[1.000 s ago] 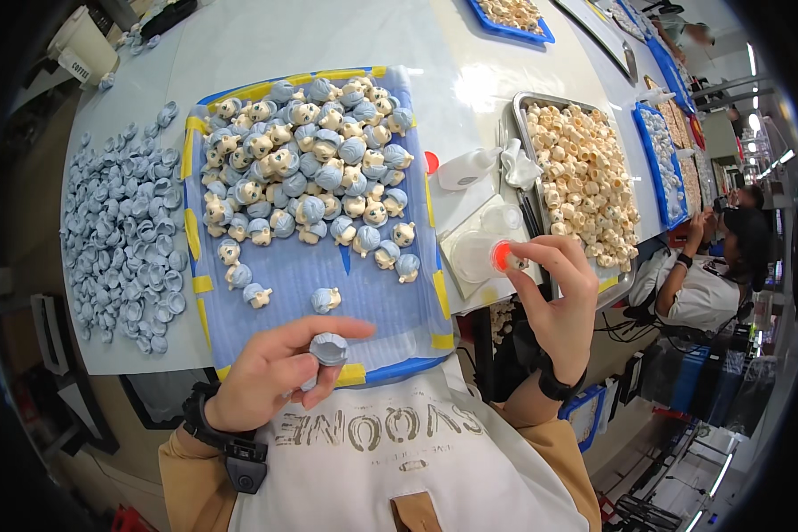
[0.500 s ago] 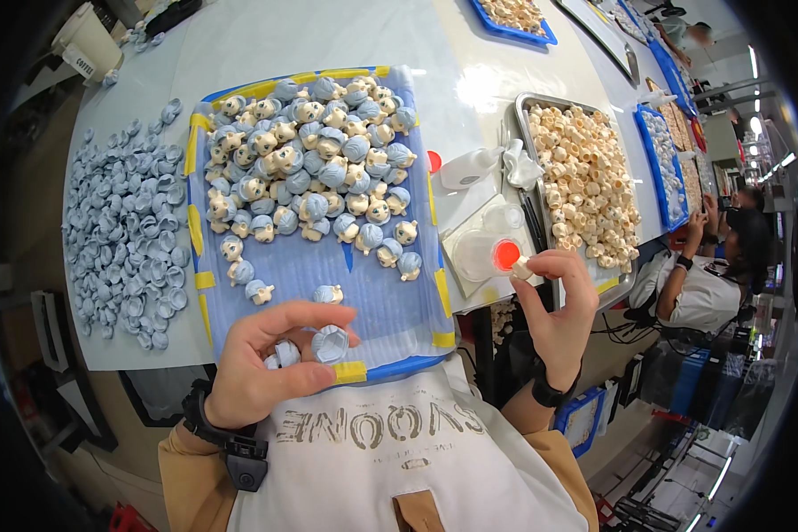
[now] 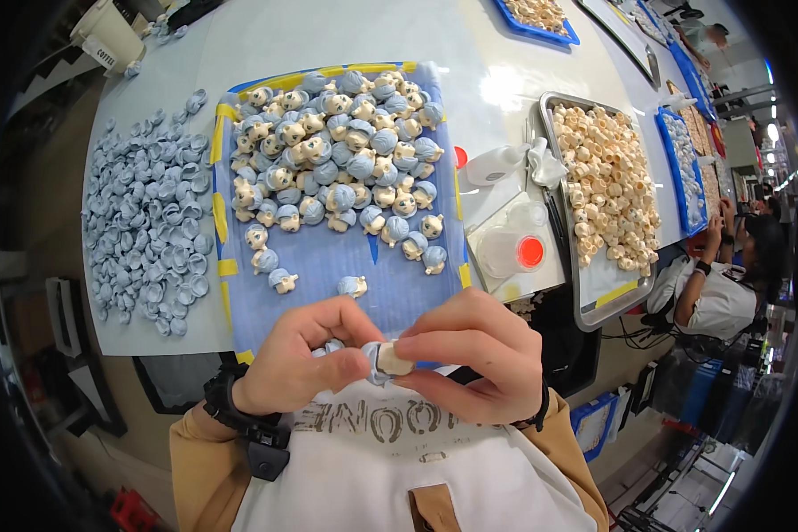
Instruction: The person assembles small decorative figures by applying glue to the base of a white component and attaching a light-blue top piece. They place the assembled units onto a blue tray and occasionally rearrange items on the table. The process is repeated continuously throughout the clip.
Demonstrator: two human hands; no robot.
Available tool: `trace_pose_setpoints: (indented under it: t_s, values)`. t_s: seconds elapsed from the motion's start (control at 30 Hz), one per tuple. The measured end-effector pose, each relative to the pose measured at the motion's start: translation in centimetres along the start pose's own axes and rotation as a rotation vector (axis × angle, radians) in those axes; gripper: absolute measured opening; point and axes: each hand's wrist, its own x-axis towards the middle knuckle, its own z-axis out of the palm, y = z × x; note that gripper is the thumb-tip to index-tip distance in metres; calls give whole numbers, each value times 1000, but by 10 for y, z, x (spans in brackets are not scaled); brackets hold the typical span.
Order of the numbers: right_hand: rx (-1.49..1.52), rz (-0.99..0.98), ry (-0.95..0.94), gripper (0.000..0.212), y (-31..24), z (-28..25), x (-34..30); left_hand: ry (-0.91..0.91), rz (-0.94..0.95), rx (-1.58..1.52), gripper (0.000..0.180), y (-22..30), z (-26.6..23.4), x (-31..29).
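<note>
In front of my chest, my left hand (image 3: pixel 315 359) pinches a light-blue hair cap (image 3: pixel 377 363) for a doll head. Another blue piece (image 3: pixel 330 347) is tucked behind it in the same hand. My right hand (image 3: pixel 477 353) grips a cream doll face piece (image 3: pixel 394 358) and presses it against the cap's hollow side. Just beyond my hands is a blue-lined tray (image 3: pixel 315 285) edged with yellow tape. Many doll heads (image 3: pixel 337 146) with blue hair are heaped in its far part, and a single doll head (image 3: pixel 352 285) lies nearest my fingers.
Loose blue caps (image 3: pixel 146 226) cover the table at left. A metal tray (image 3: pixel 587 312) of cream pieces stands at right. Between the trays are a red-topped jar (image 3: pixel 512 253), a white bottle (image 3: pixel 496 165) and crumpled tissue (image 3: pixel 546 165). A co-worker (image 3: pixel 716 297) sits at far right.
My right hand has come left from beside the red-topped jar, carrying the cream piece to the blue cap in my left hand. The view has shifted slightly.
</note>
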Motion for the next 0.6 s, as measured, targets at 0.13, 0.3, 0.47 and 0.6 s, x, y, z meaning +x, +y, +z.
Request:
trace_pose_setpoints:
  t_s: [0.13, 0.3, 0.47, 0.6]
  values:
    - [-52, -69, -68, 41, 3, 1, 0, -24, -51, -18, 32, -2, -3, 0]
    - [-73, -89, -23, 46, 5, 12, 0, -4, -107, -33, 37, -2, 2, 2]
    - [-285, -91, 70, 42, 7, 25, 0, 5, -222, 13, 43, 0, 4, 3]
    - [-414, -79, 31, 35, 7, 24, 0, 1, -248, 12, 45, -8, -5, -1]
